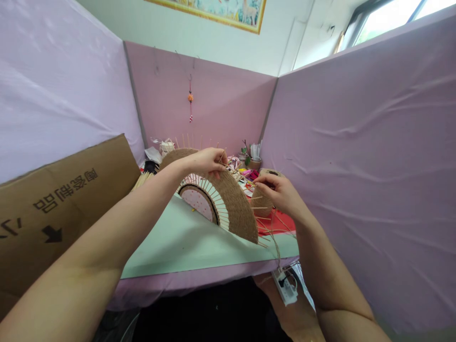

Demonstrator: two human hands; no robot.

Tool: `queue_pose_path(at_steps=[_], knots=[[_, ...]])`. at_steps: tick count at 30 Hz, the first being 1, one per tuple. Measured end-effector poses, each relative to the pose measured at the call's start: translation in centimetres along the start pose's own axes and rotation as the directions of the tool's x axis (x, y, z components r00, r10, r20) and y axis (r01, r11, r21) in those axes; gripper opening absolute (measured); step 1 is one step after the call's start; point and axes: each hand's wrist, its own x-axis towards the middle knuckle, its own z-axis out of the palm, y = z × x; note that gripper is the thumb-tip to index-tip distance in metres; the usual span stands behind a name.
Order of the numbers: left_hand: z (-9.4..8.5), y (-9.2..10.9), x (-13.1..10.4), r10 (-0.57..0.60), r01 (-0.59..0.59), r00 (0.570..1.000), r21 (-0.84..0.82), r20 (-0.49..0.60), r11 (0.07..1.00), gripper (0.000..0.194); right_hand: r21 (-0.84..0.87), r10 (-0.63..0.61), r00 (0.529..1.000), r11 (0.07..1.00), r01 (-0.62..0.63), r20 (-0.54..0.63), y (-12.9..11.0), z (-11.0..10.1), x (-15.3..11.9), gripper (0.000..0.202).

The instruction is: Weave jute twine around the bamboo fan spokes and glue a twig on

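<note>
A half-round woven fan (239,209) stands tilted on the table, with a broad brown twine band, thin wooden sticks poking out past its outer edge and a pink dotted half-circle (199,202) at its middle. My left hand (213,160) grips the top of the band, fingers closed around its edge among the sticks. To the right, my right hand (281,192) is closed in a pinch on a strand of twine, which is thin and partly hidden. Loose twine (275,243) hangs below it over the table edge. Just behind the right fingers stands a spool of twine (262,203).
A cardboard box (71,209) stands at the left. Behind the fan, small craft items crowd the pale green table (171,247), with a red sheet (283,223) at its right. A white power strip (286,287) sits below the front edge. Pink partitions (366,156) enclose the table.
</note>
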Motion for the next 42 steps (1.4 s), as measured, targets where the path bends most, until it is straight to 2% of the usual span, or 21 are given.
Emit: queue_pose_path(at_steps=[3, 6, 11, 13, 17, 19, 22, 24, 27, 30, 32, 34, 36, 39, 41, 42], knots=[[0.5, 0.0, 0.0, 0.025, -0.023, 0.997, 0.035, -0.067, 0.999, 0.022, -0.084, -0.073, 0.995, 0.994, 0.067, -0.074, -0.3, -0.4, -1.8, 0.017], [1.3, -0.5, 0.0, 0.088, -0.072, 0.982, 0.098, -0.17, 0.993, 0.036, -0.144, -0.151, 0.98, 0.981, 0.133, -0.126, -0.1, -0.3, -2.9, 0.016], [2.7, -0.9, -0.9, 0.246, -0.146, 0.913, 0.303, -0.325, 0.942, 0.074, -0.179, -0.175, 0.952, 0.975, 0.132, -0.251, 0.0, 0.2, -3.1, 0.018], [3.0, -0.8, -1.5, 0.277, -0.139, 0.896, 0.373, -0.346, 0.917, 0.08, -0.17, -0.193, 0.954, 0.973, 0.156, -0.228, -0.3, 0.4, -3.2, 0.017], [3.1, -0.6, -2.1, 0.317, -0.15, 0.901, 0.474, -0.296, 0.867, 0.063, -0.127, -0.199, 0.978, 0.974, 0.19, -0.064, -0.5, 0.5, -3.5, 0.018], [3.1, -0.8, -2.1, 0.317, -0.147, 0.908, 0.501, -0.274, 0.853, 0.057, -0.079, -0.138, 0.989, 0.988, 0.134, -0.057, -0.2, 0.2, -3.5, 0.017], [3.0, -1.1, -2.2, 0.309, -0.144, 0.912, 0.495, -0.271, 0.857, 0.054, 0.09, 0.031, 0.997, 0.996, -0.024, -0.077, 1.0, -0.4, -3.2, 0.017], [3.0, -1.2, -2.2, 0.321, -0.16, 0.907, 0.48, -0.274, 0.862, 0.053, 0.269, 0.183, 0.983, 0.947, -0.175, -0.005, 2.1, -0.5, -2.7, 0.02], [3.1, -1.3, -2.3, 0.337, -0.175, 0.897, 0.472, -0.285, 0.864, 0.054, 0.508, 0.328, 0.906, 0.751, -0.421, 0.266, 3.9, 0.5, -1.8, 0.027], [3.2, -1.1, -2.5, 0.336, -0.153, 0.894, 0.504, -0.295, 0.85, 0.053, 0.567, 0.342, 0.803, 0.575, -0.589, 0.488, 5.2, 2.3, -1.3, 0.031], [3.4, -0.9, -2.9, 0.318, -0.108, 0.899, 0.55, -0.301, 0.828, 0.054, 0.575, 0.346, 0.776, 0.527, -0.626, 0.527, 5.4, 3.4, -1.4, 0.032], [3.8, -0.5, -3.4, 0.301, -0.044, 0.896, 0.608, -0.327, 0.793, 0.055, 0.595, 0.345, 0.783, 0.512, -0.619, 0.518, 5.3, 4.1, -1.6, 0.035], [4.3, 0.2, -4.0, 0.323, 0.0, 0.872, 0.66, -0.369, 0.751, 0.055, 0.61, 0.336, 0.795, 0.514, -0.604, 0.504, 5.0, 4.3, -1.8, 0.037], [5.3, 1.4, -4.6, 0.418, -0.054, 0.823, 0.679, -0.385, 0.732, 0.054, 0.601, 0.328, 0.795, 0.525, -0.603, 0.511, 4.4, 4.3, -2.2, 0.034], [5.7, 2.2, -4.7, 0.433, -0.134, 0.821, 0.612, -0.372, 0.78, 0.056, 0.596, 0.309, 0.791, 0.528, -0.605, 0.529, 4.1, 4.3, -2.3, 0.031], [5.8, 2.6, -4.7, 0.413, -0.165, 0.836, 0.552, -0.361, 0.817, 0.057, 0.595, 0.295, 0.788, 0.529, -0.605, 0.54, 4.0, 4.4, -2.4, 0.031]])
